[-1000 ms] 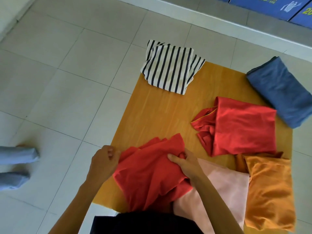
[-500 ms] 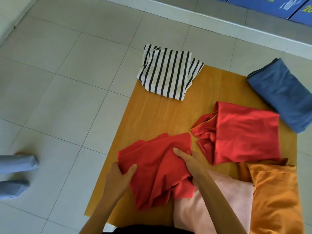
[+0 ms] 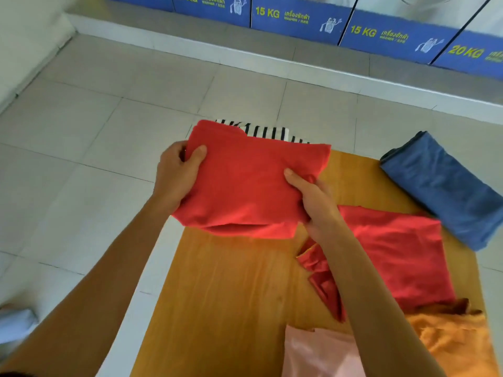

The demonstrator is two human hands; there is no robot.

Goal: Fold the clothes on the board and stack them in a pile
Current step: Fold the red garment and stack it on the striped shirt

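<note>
I hold a folded red garment [image 3: 245, 186] flat over the far left part of the orange wooden board [image 3: 231, 295]. My left hand [image 3: 178, 178] grips its left edge, my right hand [image 3: 313, 202] its right edge. Under it, the folded black-and-white striped garment [image 3: 266, 131] shows only along its far edge. A second red garment [image 3: 394, 254] lies loosely folded at the right of the board. A pink garment [image 3: 313, 355] and an orange garment [image 3: 457, 341] lie at the near edge. A folded blue garment [image 3: 441, 186] rests at the board's far right corner.
Grey tiled floor [image 3: 95, 159] surrounds the board. A raised step [image 3: 245, 50] with blue washer panels [image 3: 299, 17] runs along the back. A light object [image 3: 13, 319] sits at the left edge of the view.
The red garment went from a bunched heap at the near edge to a folded packet carried away from me, over the striped garment. Both hands moved with it.
</note>
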